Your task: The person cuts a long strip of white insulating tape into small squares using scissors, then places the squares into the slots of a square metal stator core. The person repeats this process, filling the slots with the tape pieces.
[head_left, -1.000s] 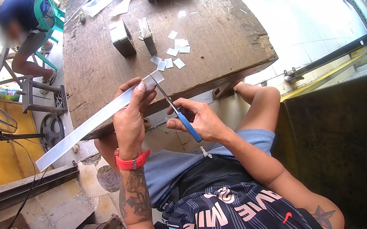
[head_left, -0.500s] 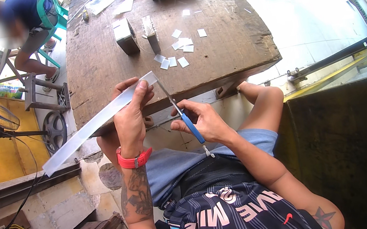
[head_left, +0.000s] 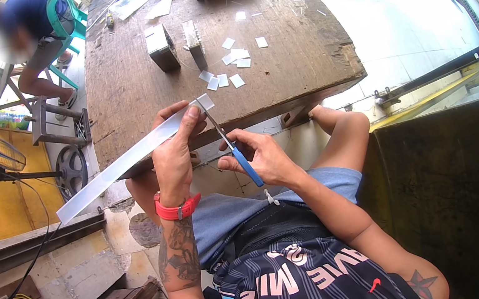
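Long milky-white plastic strip (head_left: 111, 176) pinched by left hand (head_left: 174, 154), prob for steadiness; blue-handled metal scissors (head_left: 243, 161) gripped by right hand (head_left: 265, 156).

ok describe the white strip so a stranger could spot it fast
Find the wooden table, then its near edge. There the left hand holds the white strip, with blue-handled scissors at its right end. It is one long band, unlike the small squares on the table.

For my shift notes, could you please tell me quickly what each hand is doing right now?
Left hand: closed on the white strip, pinching it near one end.
Right hand: holding the blue-handled scissors, blades at the strip.
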Action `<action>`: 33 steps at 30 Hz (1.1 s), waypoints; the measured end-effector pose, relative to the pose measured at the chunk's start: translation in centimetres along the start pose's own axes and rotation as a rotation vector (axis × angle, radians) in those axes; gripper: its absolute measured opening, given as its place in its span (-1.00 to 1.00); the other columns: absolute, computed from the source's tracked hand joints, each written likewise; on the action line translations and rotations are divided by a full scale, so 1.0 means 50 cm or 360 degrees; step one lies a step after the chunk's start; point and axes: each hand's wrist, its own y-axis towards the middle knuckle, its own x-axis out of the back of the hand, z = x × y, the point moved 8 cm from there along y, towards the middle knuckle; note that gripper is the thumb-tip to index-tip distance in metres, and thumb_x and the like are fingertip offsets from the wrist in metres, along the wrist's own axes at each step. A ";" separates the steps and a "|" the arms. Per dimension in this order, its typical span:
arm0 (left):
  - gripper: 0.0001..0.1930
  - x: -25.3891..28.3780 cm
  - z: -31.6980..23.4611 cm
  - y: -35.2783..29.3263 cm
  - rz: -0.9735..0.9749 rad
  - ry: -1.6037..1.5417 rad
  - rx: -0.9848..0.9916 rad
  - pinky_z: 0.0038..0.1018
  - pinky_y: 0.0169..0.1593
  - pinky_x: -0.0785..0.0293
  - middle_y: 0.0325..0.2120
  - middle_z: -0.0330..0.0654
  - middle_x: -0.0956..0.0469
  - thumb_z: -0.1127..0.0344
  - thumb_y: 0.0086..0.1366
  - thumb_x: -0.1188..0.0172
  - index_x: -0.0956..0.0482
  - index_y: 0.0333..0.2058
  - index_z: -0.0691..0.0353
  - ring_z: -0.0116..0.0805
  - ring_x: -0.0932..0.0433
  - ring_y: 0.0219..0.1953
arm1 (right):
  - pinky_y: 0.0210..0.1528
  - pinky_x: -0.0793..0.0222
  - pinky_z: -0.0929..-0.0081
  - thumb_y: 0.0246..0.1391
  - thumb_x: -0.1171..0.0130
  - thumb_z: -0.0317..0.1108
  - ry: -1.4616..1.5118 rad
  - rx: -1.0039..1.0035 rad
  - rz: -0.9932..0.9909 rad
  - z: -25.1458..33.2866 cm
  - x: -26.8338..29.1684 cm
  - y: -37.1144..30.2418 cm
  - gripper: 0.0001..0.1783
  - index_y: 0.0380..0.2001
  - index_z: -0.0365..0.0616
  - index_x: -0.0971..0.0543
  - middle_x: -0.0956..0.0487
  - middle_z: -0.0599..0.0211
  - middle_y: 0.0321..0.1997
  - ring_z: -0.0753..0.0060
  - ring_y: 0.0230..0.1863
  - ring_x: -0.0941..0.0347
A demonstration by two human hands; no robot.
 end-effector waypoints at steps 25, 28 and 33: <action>-0.66 -0.001 -0.010 -0.006 -0.0033 0.0023 0.0045 -0.47 0.01 -0.75 -0.07 -0.02 -0.66 0.42 0.47 -0.26 -0.44 0.13 0.36 -0.26 -0.74 -0.06 | -0.35 -0.41 0.46 0.03 -0.52 0.26 0.0034 -0.0059 -0.0006 -0.018 -0.003 -0.005 -0.23 -0.02 -0.24 -0.66 -0.62 0.37 -0.50 0.60 -0.45 -0.44; -0.68 -0.001 -0.007 -0.006 -0.0040 0.0014 0.0038 -0.46 0.01 -0.74 -0.08 -0.03 -0.66 0.42 0.46 -0.27 -0.46 0.11 0.36 -0.27 -0.75 -0.08 | -0.35 -0.41 0.45 0.03 -0.53 0.24 0.0025 -0.0058 -0.0005 -0.016 -0.002 -0.004 -0.26 -0.03 -0.22 -0.66 -0.61 0.36 -0.50 0.56 -0.45 -0.44; -0.77 0.051 -0.016 0.016 -0.0103 -0.0026 0.0042 -0.43 -0.02 -0.75 -0.15 -0.09 -0.60 0.45 0.42 -0.22 -0.49 -0.01 0.36 -0.27 -0.73 -0.18 | -0.28 -0.44 0.39 0.03 -0.56 0.12 -0.0192 0.0027 -0.0080 0.011 0.023 -0.016 -0.29 0.04 -0.17 -0.58 -0.58 0.33 -0.44 0.45 -0.40 -0.46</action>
